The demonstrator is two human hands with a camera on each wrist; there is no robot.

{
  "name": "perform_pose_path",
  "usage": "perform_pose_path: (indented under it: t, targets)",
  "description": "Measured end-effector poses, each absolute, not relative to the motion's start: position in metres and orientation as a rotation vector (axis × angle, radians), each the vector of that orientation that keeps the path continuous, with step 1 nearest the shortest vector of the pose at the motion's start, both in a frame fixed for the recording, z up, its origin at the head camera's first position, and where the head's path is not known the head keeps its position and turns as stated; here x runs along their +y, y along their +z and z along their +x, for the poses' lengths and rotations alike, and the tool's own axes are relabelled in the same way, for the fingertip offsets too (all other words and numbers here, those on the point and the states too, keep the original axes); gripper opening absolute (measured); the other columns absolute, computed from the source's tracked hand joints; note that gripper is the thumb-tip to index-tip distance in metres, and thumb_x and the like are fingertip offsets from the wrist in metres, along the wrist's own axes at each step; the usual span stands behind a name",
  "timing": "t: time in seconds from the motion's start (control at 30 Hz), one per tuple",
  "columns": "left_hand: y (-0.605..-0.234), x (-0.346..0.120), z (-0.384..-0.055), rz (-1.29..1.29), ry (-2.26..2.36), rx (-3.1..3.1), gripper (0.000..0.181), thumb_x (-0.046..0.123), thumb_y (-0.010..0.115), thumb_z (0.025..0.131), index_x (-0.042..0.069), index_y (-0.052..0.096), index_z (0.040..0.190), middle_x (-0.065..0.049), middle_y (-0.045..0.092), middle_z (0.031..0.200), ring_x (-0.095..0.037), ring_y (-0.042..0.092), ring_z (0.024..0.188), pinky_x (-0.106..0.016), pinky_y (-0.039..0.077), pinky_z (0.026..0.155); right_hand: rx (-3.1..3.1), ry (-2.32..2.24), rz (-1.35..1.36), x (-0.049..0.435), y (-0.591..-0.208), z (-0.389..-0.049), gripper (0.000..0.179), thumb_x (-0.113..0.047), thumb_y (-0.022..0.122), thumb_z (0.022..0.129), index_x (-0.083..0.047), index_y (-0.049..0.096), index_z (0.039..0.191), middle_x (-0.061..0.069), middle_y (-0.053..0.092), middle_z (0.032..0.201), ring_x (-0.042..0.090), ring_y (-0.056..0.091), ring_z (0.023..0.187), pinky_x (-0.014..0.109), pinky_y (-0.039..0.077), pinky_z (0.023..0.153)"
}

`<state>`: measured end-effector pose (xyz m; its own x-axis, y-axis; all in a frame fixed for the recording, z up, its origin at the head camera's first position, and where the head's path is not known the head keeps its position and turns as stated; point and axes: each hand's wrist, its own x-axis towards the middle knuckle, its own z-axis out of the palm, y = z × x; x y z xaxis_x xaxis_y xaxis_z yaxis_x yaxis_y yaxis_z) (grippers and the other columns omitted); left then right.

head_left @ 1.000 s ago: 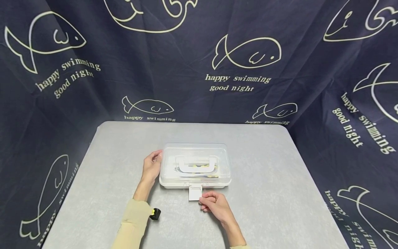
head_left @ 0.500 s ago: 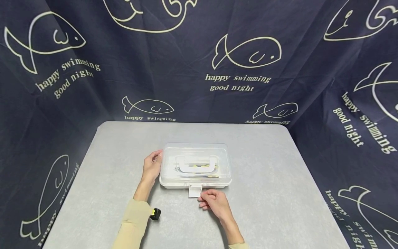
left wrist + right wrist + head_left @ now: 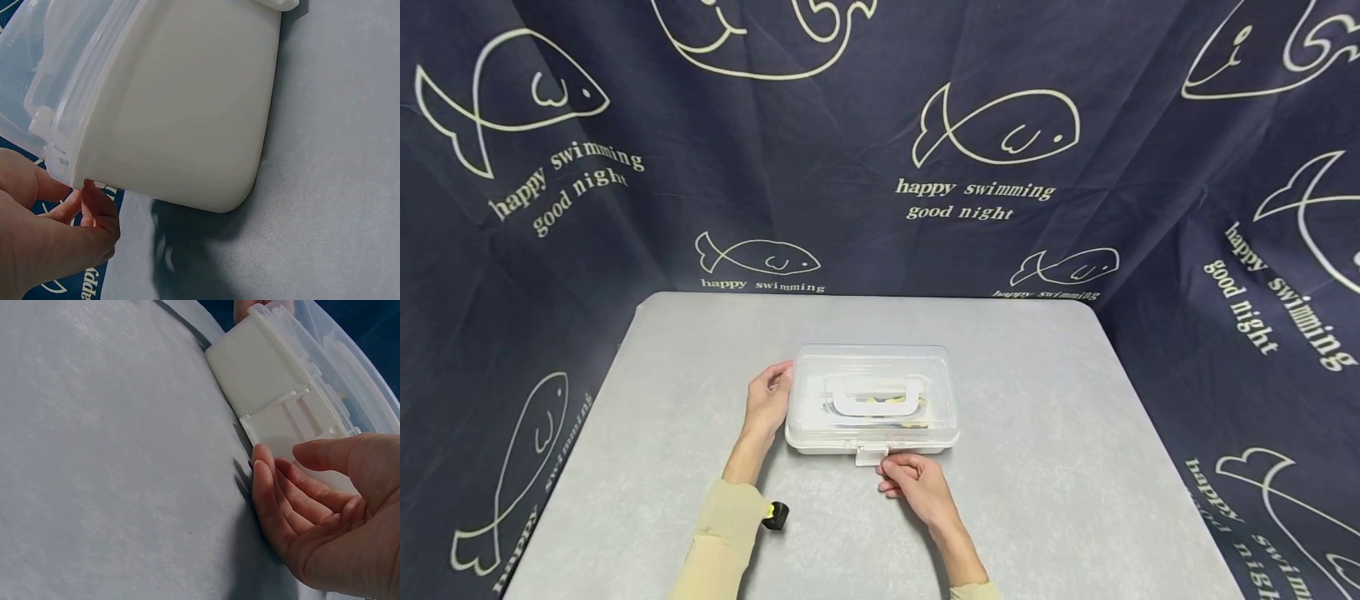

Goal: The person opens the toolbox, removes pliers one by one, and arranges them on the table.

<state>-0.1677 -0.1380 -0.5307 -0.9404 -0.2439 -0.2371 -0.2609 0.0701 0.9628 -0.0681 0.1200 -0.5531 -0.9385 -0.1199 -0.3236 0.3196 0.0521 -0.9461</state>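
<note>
A storage box (image 3: 820, 446) with a white base, a clear lid (image 3: 820, 367) and a white carry handle (image 3: 876, 408) stands on the table. Yellow and dark items (image 3: 910, 402) show through the lid. My left hand (image 3: 767, 404) holds the box's left side; in the left wrist view its fingertips (image 3: 94, 190) are at the rim where lid and base meet. My right hand (image 3: 921, 487) is at the front, its thumb and index finger at the right edge of the white latch (image 3: 871, 456). In the right wrist view the index fingertip sits by the free end of the latch (image 3: 275, 422).
The grey table (image 3: 1037, 417) extends around the box on all sides. A black object with a yellow part (image 3: 775, 515) is at the left sleeve (image 3: 722, 525). Dark blue curtains (image 3: 865, 183) with fish drawings hang behind and beside the table.
The latch, which stuck out toward me, has swung on its hinge and looks shorter in the head view. My right hand has moved slightly toward the box with it. My left hand stays put.
</note>
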Motion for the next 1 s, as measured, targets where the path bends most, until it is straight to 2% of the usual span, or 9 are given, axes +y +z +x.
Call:
perform_pose_path:
  t: [0.2, 0.37, 0.67, 1.0]
  targets:
    - [-0.531, -0.138, -0.168, -0.536, 2.043, 2.301, 0.036, 0.017, 0.047, 0.110, -0.001, 0.057, 0.141, -0.018, 0.056, 0.132, -0.028, 0.052, 0.119, -0.037, 0.044, 0.100, 1.988, -1.984, 0.187, 0.120, -0.553, -0.068, 0.029, -0.004, 0.063, 0.100, 0.020, 0.062, 0.118, 0.028, 0.072, 0.107, 0.013, 0.072, 0.077, 0.023, 0.059, 0.069]
    - [-0.531, -0.138, -0.168, -0.538, 2.050, 2.296, 0.036, 0.016, 0.047, 0.110, 0.000, 0.058, 0.140, -0.017, 0.057, 0.132, -0.027, 0.053, 0.118, -0.035, 0.045, 0.098, 1.981, -1.985, 0.183, 0.120, -0.552, -0.068, 0.030, -0.004, 0.064, 0.100, 0.020, 0.062, 0.118, 0.029, 0.072, 0.108, 0.013, 0.071, 0.078, 0.024, 0.060, 0.070]
    - [-0.532, -0.140, -0.167, -0.542, 2.056, 2.286, 0.036, 0.016, 0.048, 0.110, 0.000, 0.057, 0.141, -0.019, 0.056, 0.136, -0.027, 0.051, 0.122, -0.040, 0.043, 0.105, 1.958, -1.967, 0.195, 0.124, -0.550, -0.065, 0.032, -0.010, 0.063, 0.102, 0.017, 0.062, 0.119, 0.022, 0.074, 0.107, 0.012, 0.070, 0.078, 0.024, 0.059, 0.071]
    - [-0.532, -0.139, -0.168, -0.540, 2.067, 2.274, 0.036, 0.016, 0.048, 0.110, 0.000, 0.057, 0.141, -0.018, 0.056, 0.135, -0.026, 0.050, 0.120, -0.038, 0.043, 0.102, 1.955, -1.979, 0.238, 0.138, -0.546, -0.062, 0.033, -0.013, 0.067, 0.101, 0.013, 0.063, 0.119, 0.019, 0.075, 0.108, 0.013, 0.070, 0.081, 0.024, 0.059, 0.074]
